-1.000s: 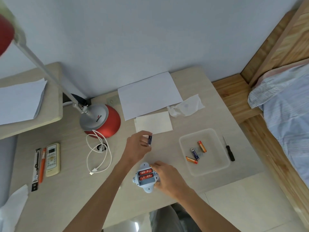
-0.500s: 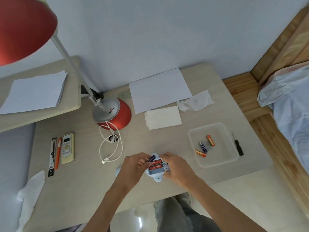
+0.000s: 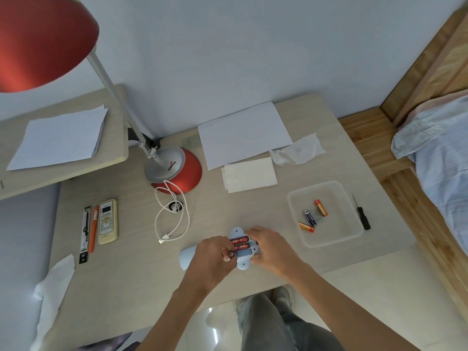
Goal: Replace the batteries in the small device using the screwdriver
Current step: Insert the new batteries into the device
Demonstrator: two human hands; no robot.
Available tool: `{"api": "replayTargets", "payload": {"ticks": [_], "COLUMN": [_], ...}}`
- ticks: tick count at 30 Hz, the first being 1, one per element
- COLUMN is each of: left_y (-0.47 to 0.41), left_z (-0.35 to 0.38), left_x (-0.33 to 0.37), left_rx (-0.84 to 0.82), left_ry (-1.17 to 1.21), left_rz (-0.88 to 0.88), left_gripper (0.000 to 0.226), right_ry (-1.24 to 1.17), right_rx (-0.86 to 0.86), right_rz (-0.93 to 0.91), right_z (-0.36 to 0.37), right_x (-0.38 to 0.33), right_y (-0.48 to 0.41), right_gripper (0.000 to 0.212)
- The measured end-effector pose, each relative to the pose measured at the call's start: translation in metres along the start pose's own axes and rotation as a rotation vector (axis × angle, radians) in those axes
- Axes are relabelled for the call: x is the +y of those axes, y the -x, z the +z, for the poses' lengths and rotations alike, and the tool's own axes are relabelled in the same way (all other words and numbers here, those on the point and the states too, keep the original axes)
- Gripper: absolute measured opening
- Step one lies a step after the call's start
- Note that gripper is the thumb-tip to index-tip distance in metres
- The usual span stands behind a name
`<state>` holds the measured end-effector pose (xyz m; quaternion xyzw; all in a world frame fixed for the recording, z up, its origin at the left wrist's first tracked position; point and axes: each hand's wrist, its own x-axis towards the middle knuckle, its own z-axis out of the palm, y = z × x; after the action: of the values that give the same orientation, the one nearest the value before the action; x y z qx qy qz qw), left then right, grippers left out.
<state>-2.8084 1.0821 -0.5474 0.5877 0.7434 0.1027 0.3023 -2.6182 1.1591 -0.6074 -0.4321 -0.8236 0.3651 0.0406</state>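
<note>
A small pale-blue device (image 3: pixel 243 259) lies near the desk's front edge with its battery bay open; two red batteries (image 3: pixel 239 243) sit inside. My left hand (image 3: pixel 215 257) pinches a battery (image 3: pixel 231 254) at the bay's lower slot. My right hand (image 3: pixel 272 250) grips the device's right side. The pale-blue cover (image 3: pixel 186 257) lies just left, partly hidden by my left hand. A black screwdriver (image 3: pixel 362 215) lies to the right of a clear plastic tray (image 3: pixel 326 238) that holds three loose batteries (image 3: pixel 312 216).
A red desk lamp (image 3: pixel 174 168) stands at the back with a white USB cable (image 3: pixel 172 214) coiled before it. White paper sheets (image 3: pixel 243 138), tissues (image 3: pixel 298 150), a remote (image 3: pixel 108 221) and pens (image 3: pixel 88 231) lie on the desk. A bed (image 3: pixel 440 153) is on the right.
My left hand brought the battery from above the desk down to the device's open bay. The view shifted, so the lamp shade now shows at top left.
</note>
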Motion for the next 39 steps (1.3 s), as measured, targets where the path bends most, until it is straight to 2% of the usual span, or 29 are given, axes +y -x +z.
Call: {"api": "replayTargets", "payload": {"ticks": [5, 9, 15, 19, 21, 24, 27, 29, 34, 39], "left_y": [-0.004, -0.008, -0.008, -0.007, -0.008, -0.011, -0.016, -0.019, -0.019, -0.019], "left_z": [0.004, 0.008, 0.014, 0.022, 0.029, 0.037, 0.04, 0.043, 0.052, 0.056], "left_x": [0.005, 0.013, 0.015, 0.006, 0.001, 0.001, 0.002, 0.0, -0.01, -0.011], "left_rx": [0.026, -0.003, 0.019, 0.043, 0.119, 0.179, 0.138, 0.095, 0.008, -0.026], "left_ry": [-0.023, 0.013, 0.111, 0.182, 0.129, 0.148, 0.253, 0.321, 0.533, 0.516], "left_rz": [0.002, -0.007, -0.003, -0.067, -0.074, -0.136, -0.285, -0.359, -0.41, -0.389], "left_gripper": [0.011, 0.017, 0.024, 0.028, 0.037, 0.066, 0.094, 0.1, 0.085, 0.079], "right_ry": [-0.001, -0.006, -0.017, -0.015, -0.015, -0.03, -0.048, -0.048, -0.059, -0.068], "right_rx": [0.004, 0.014, 0.027, 0.021, 0.023, 0.025, 0.024, 0.019, 0.018, 0.019], "right_rz": [-0.005, -0.002, -0.005, -0.004, -0.004, 0.0, -0.002, -0.007, -0.005, -0.003], "right_z": [0.002, 0.002, 0.003, 0.002, 0.002, 0.003, 0.002, 0.002, 0.002, -0.001], "right_x": [0.001, 0.001, 0.0, 0.001, 0.001, 0.001, 0.002, 0.002, 0.002, 0.001], "right_y": [-0.001, -0.001, -0.001, -0.001, -0.001, 0.0, 0.0, 0.001, 0.001, 0.001], "right_gripper": [0.062, 0.056, 0.058, 0.059, 0.06, 0.062, 0.06, 0.06, 0.058, 0.057]}}
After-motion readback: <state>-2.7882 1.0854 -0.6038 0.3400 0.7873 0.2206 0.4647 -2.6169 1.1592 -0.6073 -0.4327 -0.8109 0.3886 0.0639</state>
